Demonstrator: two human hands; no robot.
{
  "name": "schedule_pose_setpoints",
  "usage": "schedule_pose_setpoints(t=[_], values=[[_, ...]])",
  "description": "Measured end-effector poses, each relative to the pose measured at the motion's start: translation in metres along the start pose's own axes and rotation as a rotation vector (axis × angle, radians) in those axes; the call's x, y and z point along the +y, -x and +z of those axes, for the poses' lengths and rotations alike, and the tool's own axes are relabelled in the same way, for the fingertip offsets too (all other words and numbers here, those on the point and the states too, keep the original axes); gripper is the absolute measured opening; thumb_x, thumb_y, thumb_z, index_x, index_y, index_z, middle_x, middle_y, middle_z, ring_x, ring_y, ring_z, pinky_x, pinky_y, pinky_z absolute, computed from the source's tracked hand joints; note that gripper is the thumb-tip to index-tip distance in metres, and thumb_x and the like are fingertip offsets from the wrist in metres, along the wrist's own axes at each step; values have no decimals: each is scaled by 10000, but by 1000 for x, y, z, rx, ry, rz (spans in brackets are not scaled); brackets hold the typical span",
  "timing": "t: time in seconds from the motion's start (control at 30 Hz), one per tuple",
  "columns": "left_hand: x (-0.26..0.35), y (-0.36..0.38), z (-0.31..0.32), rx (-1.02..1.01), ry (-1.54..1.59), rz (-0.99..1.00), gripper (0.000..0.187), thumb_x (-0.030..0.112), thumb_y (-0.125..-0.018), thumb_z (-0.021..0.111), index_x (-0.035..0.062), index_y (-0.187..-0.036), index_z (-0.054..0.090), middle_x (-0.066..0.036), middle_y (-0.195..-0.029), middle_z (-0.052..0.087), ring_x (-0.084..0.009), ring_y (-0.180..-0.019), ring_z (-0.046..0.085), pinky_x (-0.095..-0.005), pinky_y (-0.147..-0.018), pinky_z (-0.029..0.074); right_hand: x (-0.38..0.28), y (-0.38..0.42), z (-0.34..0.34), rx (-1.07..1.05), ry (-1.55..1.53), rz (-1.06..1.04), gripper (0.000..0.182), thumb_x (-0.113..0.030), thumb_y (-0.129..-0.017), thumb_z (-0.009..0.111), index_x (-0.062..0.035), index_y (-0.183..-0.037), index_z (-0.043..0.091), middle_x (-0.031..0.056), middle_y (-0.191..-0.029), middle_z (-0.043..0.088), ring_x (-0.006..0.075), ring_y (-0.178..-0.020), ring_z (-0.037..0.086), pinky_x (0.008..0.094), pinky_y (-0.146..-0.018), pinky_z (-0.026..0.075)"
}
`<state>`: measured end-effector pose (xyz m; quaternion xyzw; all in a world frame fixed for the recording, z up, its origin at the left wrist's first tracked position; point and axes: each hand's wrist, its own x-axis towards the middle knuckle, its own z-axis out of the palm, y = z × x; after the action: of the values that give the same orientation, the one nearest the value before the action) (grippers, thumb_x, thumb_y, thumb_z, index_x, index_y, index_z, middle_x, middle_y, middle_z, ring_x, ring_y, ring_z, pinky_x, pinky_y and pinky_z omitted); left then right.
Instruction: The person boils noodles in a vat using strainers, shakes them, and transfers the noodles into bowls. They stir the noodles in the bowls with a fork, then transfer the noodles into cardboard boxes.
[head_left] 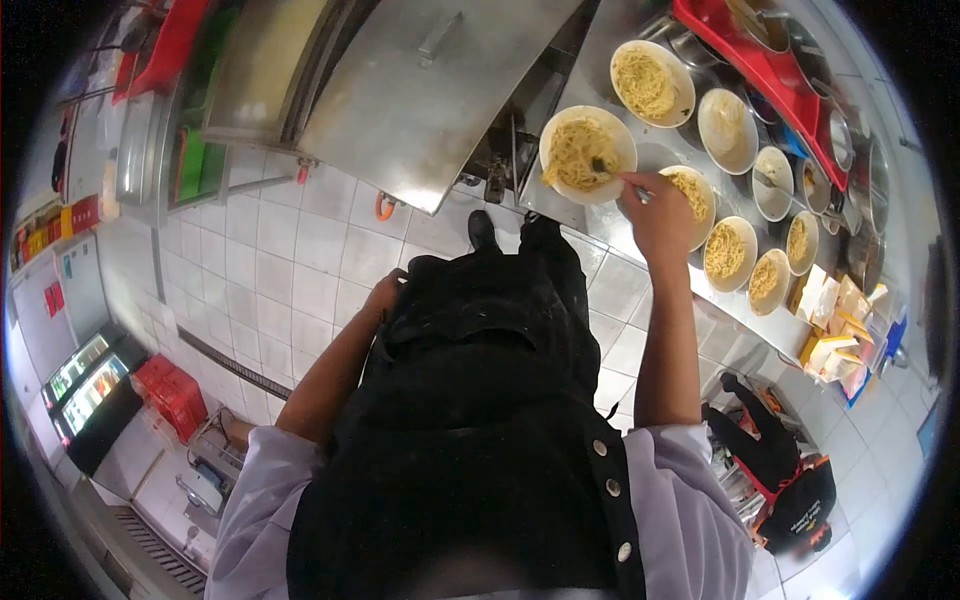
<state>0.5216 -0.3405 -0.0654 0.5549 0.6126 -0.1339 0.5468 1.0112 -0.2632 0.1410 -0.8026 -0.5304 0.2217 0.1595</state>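
Observation:
My right hand (pixel 655 212) is closed on the handle of a dark spoon or ladle (pixel 600 165), whose head rests in the noodles of a white bowl (pixel 545 150). That bowl stands at the left edge of the steel counter (pixel 618 222). More bowls of noodles surround it: one (pixel 645 84) above, another (pixel 690 190) just beside my right hand, and several farther right. My left hand (pixel 385 292) hangs low beside the black apron, its fingers partly hidden against the cloth; whether it holds anything cannot be seen.
A steel lid or worktop (pixel 400 100) lies left of the counter. Red trays (pixel 750 60) run along the counter's back. Opened packets (pixel 840 330) sit at its right end. A co-worker in black (pixel 795 500) is at the lower right. Red crates (pixel 168 390) stand lower left.

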Motion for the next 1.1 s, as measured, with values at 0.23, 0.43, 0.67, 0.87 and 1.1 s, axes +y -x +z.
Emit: schedule_pose_setpoints(t=[0.23, 0.43, 0.67, 0.87, 1.1], values=[[-31, -13, 9, -80, 24, 155, 436, 323, -872, 656, 37, -1190, 574, -189, -933, 708, -301, -878, 694, -392, -794, 525, -9, 26, 8, 25, 155, -73, 170, -193, -844, 668, -169, -977, 772, 74, -907, 703, 292, -762, 684, 418, -690, 542], [16, 9, -15, -21, 51, -47, 382, 276, -860, 666, 61, -1172, 622, -186, -983, 705, -307, -931, 689, -383, -844, 525, -6, 9, -9, 150, 223, -47, 178, -208, -847, 650, -185, -981, 766, 67, -907, 710, 295, -797, 685, 400, -707, 541], [-16, -9, -12, -87, -210, 228, 335, 252, -912, 608, 46, -1177, 608, -200, -1001, 707, -333, -955, 685, -395, -849, 519, 23, -4, -17, -116, -397, 108, 193, -187, -856, 689, -127, -1019, 774, 107, -796, 727, 201, -668, 676, 327, -616, 512], [12, 7, -17, -73, -27, 28, 335, 251, -891, 632, 37, -1149, 635, -194, -1073, 690, -325, -981, 680, -387, -861, 520, 14, 11, -8, 202, 216, -147, 197, -198, -855, 672, -154, -1017, 774, 83, -887, 730, 222, -745, 691, 345, -660, 528], [51, 19, -26, -69, -42, 54, 351, 279, -900, 617, 38, -1155, 615, -178, -1093, 674, -310, -980, 676, -374, -860, 523, 31, 4, -17, -91, -304, 73, 177, -226, -864, 670, -160, -990, 775, 75, -844, 720, 270, -777, 694, 358, -701, 535]])
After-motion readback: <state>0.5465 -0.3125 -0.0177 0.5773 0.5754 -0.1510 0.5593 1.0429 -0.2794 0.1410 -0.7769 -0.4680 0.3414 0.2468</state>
